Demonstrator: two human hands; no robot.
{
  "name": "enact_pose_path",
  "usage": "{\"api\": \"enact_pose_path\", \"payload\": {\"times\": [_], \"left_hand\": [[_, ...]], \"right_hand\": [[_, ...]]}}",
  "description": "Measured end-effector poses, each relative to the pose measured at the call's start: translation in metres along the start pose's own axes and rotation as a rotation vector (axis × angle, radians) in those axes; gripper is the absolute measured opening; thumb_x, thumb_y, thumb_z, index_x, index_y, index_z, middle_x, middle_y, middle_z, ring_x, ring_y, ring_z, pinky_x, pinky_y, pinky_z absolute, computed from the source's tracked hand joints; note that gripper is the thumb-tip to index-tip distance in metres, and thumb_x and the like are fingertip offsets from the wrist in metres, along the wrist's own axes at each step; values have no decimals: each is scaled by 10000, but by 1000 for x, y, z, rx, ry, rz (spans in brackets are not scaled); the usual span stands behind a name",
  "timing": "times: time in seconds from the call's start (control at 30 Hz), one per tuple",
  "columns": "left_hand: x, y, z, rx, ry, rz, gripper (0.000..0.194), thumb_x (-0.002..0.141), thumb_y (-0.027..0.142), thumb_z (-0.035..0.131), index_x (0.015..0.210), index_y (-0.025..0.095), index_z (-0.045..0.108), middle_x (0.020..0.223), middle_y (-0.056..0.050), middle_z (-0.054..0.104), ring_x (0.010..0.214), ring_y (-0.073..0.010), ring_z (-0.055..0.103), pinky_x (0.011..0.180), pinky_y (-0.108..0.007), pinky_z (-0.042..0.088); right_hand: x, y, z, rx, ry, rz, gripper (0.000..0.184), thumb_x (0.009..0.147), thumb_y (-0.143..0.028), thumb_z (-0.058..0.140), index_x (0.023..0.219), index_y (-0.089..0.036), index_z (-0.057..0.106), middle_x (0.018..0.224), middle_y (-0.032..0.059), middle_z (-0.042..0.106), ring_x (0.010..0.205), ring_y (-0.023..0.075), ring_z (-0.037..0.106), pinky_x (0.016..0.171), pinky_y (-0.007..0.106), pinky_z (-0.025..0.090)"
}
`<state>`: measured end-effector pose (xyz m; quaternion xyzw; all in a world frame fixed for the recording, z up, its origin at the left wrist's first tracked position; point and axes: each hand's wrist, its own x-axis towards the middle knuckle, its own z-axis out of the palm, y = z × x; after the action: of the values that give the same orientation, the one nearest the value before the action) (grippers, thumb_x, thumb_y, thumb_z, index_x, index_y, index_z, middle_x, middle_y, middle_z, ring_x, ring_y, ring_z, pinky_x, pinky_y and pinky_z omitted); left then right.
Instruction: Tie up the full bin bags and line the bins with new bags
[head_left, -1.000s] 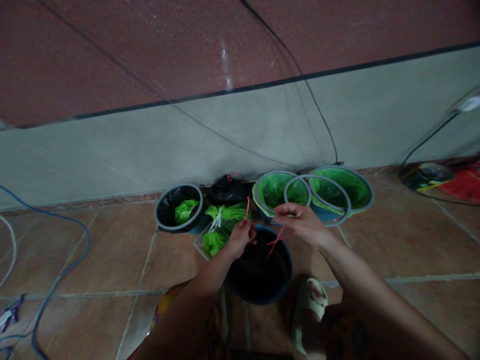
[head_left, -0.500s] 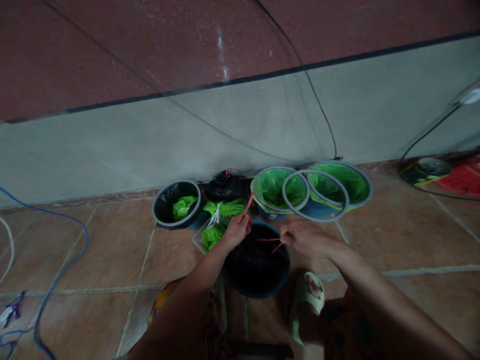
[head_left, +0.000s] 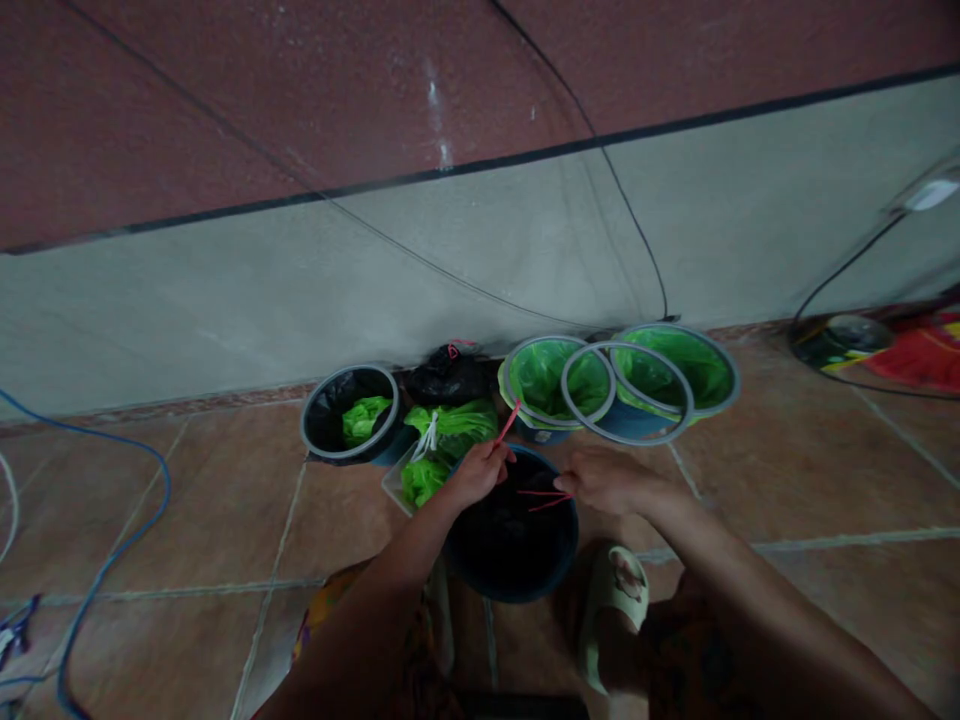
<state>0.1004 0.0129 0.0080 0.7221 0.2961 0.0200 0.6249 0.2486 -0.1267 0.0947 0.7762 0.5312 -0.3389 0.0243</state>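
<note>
Between my feet stands a dark trash bin (head_left: 517,592) with a black bag (head_left: 502,540) inside, its details lost in shadow. Over the bin's far left rim, my left hand (head_left: 484,472) is closed on a red drawstring (head_left: 510,424) whose end sticks up past the fingers. My right hand (head_left: 600,480), at the right rim, pinches more red drawstring (head_left: 541,494), which stretches left across the opening. Whether both strands belong to one string I cannot tell.
Two bins with green liners (head_left: 551,375) stand by the wall, a loose grey ring (head_left: 686,400) leaning across them. To their left are a tied black bag (head_left: 446,378), green bags (head_left: 465,420) in a clear tray, and a black-lined bin (head_left: 313,440). A blue cable (head_left: 161,505) crosses the tiles.
My left hand has moved slightly right and down, and its string end leans further right. The right hand is nearly still, with its strands shifted a little. The view has moved slightly.
</note>
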Motion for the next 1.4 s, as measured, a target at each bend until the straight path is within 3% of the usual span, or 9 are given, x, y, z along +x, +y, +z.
{"api": "enact_pose_path", "payload": {"times": [0.2,0.33,0.47,0.57,0.67,0.87,1.07,1.17,1.4], "left_hand": [[-2,4,-2,-33,-100,-77,175,842,271,461,865,151,586,539,77,434,463,-69,370,499,-212,285],[-7,6,-6,57,-327,-24,485,623,107,600,1102,171,559,671,79,508,556,-78,446,537,-204,338],[-15,12,-3,294,-449,38,509,639,243,723,1115,156,567,748,38,560,637,-118,512,585,-234,398],[-17,14,5,439,-457,133,340,825,418,592,1032,149,616,830,-20,618,751,-157,562,705,-276,440],[-16,12,9,480,-457,166,405,958,428,354,1009,155,647,888,-48,641,831,-169,586,784,-291,441],[-12,4,4,306,-435,113,605,971,549,242,937,132,680,725,-23,581,698,-128,552,710,-251,441],[-9,-5,-2,54,-399,76,703,878,725,308,859,132,685,610,8,512,570,-98,463,581,-226,391],[-7,-5,-6,-41,-380,26,707,860,739,340,883,129,697,587,17,504,546,-89,440,541,-214,364],[-10,2,-12,-168,-304,-61,662,861,698,401,921,120,718,568,25,506,517,-75,411,517,-211,327]], "right_hand": [[4,-4,1,81,-72,3,96,663,-312,754,682,-218,756,655,18,677,608,166,580,552,268,329],[6,-6,2,159,32,-152,181,797,-322,629,704,-218,745,646,5,652,612,131,545,573,253,321],[10,-11,1,274,154,-246,303,893,-333,505,734,-190,718,665,14,642,637,123,538,591,245,328],[16,-17,5,367,212,-262,306,889,-324,498,703,-178,691,658,18,646,647,129,554,599,244,348],[24,-19,12,537,242,-250,332,887,-377,503,689,-174,676,652,23,660,623,135,578,597,246,391],[34,-8,15,755,565,-152,460,883,-510,520,1206,-201,627,1165,86,690,1023,206,645,821,292,494],[25,-7,20,371,267,-143,444,889,-446,537,1248,-189,589,1082,101,714,967,206,653,839,291,463],[21,-8,22,192,165,-92,288,879,-350,553,1080,-180,669,969,96,723,888,189,649,789,264,438],[10,2,9,178,13,-221,287,896,-258,446,768,-163,685,791,64,698,699,147,585,627,240,385]]}}
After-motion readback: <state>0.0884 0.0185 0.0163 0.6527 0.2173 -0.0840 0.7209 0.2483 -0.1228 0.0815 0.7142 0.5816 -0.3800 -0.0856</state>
